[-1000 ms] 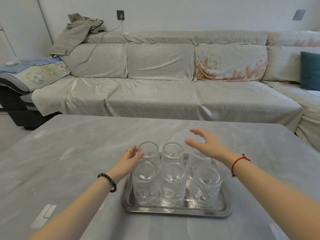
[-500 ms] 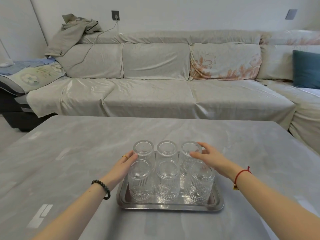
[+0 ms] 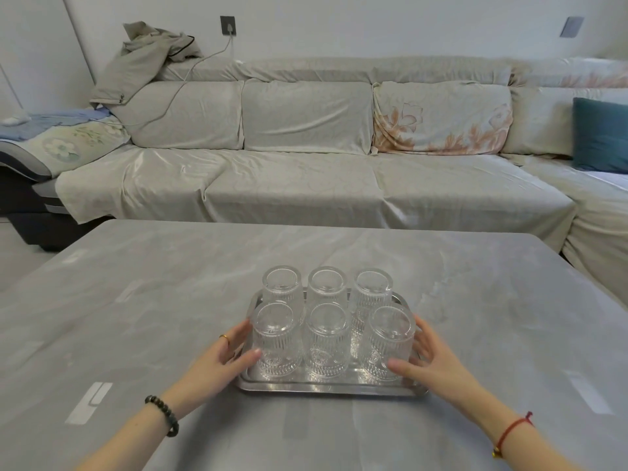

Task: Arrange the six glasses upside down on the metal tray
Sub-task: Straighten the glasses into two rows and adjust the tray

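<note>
Six ribbed clear glasses [image 3: 327,338] stand inverted on tray [image 3: 326,386].

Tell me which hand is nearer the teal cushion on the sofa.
Right. The right hand is at the tray's right end, on the side of the teal cushion; the left hand is at the tray's left end.

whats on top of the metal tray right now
Six clear ribbed glasses stand upside down on the metal tray, in two rows of three. The front row partly covers the back row's lower halves and the tray floor there.

Six glasses [image 3: 327,341], one metal tray [image 3: 326,387], two hands [image 3: 217,363].
</note>
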A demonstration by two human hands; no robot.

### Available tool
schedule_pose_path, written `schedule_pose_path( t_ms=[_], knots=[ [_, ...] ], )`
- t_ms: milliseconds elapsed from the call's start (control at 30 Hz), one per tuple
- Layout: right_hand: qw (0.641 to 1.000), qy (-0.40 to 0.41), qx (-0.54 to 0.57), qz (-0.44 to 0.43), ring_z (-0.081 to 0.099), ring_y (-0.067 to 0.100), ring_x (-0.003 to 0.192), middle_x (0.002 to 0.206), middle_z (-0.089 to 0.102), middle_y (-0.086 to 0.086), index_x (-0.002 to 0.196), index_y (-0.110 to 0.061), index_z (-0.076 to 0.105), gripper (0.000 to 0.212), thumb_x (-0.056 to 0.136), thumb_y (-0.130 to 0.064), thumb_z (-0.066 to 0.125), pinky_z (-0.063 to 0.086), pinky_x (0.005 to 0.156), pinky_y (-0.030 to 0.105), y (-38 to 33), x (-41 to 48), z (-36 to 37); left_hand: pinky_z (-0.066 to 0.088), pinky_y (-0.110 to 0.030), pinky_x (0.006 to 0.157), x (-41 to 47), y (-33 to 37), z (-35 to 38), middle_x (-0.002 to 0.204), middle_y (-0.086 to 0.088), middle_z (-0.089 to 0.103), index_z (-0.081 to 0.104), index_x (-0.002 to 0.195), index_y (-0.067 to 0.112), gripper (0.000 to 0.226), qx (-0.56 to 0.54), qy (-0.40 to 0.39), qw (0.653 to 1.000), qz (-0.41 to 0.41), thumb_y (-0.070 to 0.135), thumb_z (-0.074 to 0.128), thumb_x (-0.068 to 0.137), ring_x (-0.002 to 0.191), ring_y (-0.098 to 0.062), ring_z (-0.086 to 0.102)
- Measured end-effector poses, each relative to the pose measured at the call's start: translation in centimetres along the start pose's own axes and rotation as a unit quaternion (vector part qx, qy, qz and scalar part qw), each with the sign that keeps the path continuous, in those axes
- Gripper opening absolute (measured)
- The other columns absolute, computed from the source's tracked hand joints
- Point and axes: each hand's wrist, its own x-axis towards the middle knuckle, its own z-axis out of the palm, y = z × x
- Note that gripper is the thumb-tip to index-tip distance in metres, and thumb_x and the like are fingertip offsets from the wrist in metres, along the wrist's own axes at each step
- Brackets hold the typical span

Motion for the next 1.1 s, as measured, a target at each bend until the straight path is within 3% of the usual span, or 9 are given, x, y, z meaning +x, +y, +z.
schedule_pose_path(
  t_ms=[67,167,300,433,633,833,967,1100],
  knots=[
    [0.999,0.029,-0.001,-0.015,0.054,-0.005,0.110,0.123,0.054,-0.011,0.125,-0.031,0.040,0.079,0.063,0.000,0.078,0.048,0.088,0.016,0.9,-0.3,1.0,0.026,-0.027,0.111,-0.5,-0.4,0.5,0.139,0.017,0.036,0.029,0.137,0.026,0.085,0.043,-0.007,0.999,0.000,0.047,0.068,0.064,0.127,0.003,0.035],
    [0.997,0.072,-0.011,-0.026,0.053,0.010,0.117,0.123,0.055,-0.011,0.130,-0.025,0.038,0.079,0.065,0.000,0.077,0.044,0.100,0.033,1.6,-0.2,2.0,0.027,-0.031,0.113,-0.5,-0.8,1.5,0.140,0.014,0.041,0.032,0.136,0.028,0.073,0.072,0.001,0.997,0.024,0.041,0.067,0.073,0.129,0.001,0.036],
    [0.996,0.083,-0.030,-0.032,0.052,0.009,0.116,0.128,0.053,-0.008,0.135,-0.026,0.033,0.086,0.065,-0.004,0.078,0.042,0.097,0.029,1.8,0.1,3.1,0.032,-0.031,0.110,-0.3,-0.9,2.5,0.135,0.010,0.049,0.038,0.129,0.030,0.056,0.071,0.048,0.996,0.039,0.028,0.064,0.080,0.126,-0.003,0.043],
    [0.994,0.094,-0.050,-0.033,0.051,0.007,0.116,0.129,0.053,-0.005,0.136,-0.024,0.031,0.087,0.065,-0.005,0.077,0.041,0.096,0.025,1.7,0.4,3.5,0.033,-0.035,0.111,-0.2,-0.8,2.7,0.136,0.006,0.049,0.036,0.135,0.020,0.061,0.065,0.067,0.995,0.028,0.026,0.064,0.081,0.126,-0.005,0.043],
    [0.992,0.083,-0.086,-0.030,0.051,0.014,0.118,0.130,0.052,-0.004,0.135,-0.023,0.032,0.085,0.065,-0.013,0.079,0.041,0.105,0.037,1.3,0.8,3.3,0.030,-0.025,0.107,-0.2,-0.4,3.0,0.139,0.008,0.045,0.035,0.135,0.021,0.060,0.099,0.075,0.991,0.043,0.027,0.062,0.082,0.126,-0.002,0.040],
    [0.988,0.074,-0.130,-0.032,0.041,0.010,0.127,0.136,0.044,-0.008,0.138,-0.021,0.029,0.092,0.062,-0.020,0.082,0.034,0.104,0.026,1.2,0.1,2.1,0.028,-0.023,0.107,-0.9,-0.3,2.6,0.144,0.009,0.036,0.023,0.140,0.020,0.072,0.149,0.091,0.984,0.047,0.032,0.062,0.081,0.131,-0.006,0.034],
    [0.975,0.107,-0.190,-0.039,0.036,0.008,0.127,0.143,0.038,-0.005,0.138,-0.023,0.027,0.095,0.061,-0.029,0.082,0.028,0.109,0.030,1.7,-1.3,-0.1,0.023,-0.019,0.104,-2.0,-1.3,1.6,0.148,0.004,0.030,0.017,0.142,0.016,0.081,0.178,0.101,0.979,0.006,0.035,0.064,0.079,0.134,-0.009,0.030],
    [0.964,0.135,-0.230,0.002,0.027,0.016,0.137,0.149,0.029,-0.002,0.142,-0.022,0.020,0.101,0.062,-0.039,0.080,0.023,0.111,0.033,3.0,-2.6,-0.9,0.024,-0.013,0.102,-2.9,-2.2,1.5,0.139,0.013,0.034,0.020,0.141,0.016,0.083,0.224,0.079,0.971,0.017,0.043,0.065,0.076,0.131,-0.008,0.033]
  ],
)
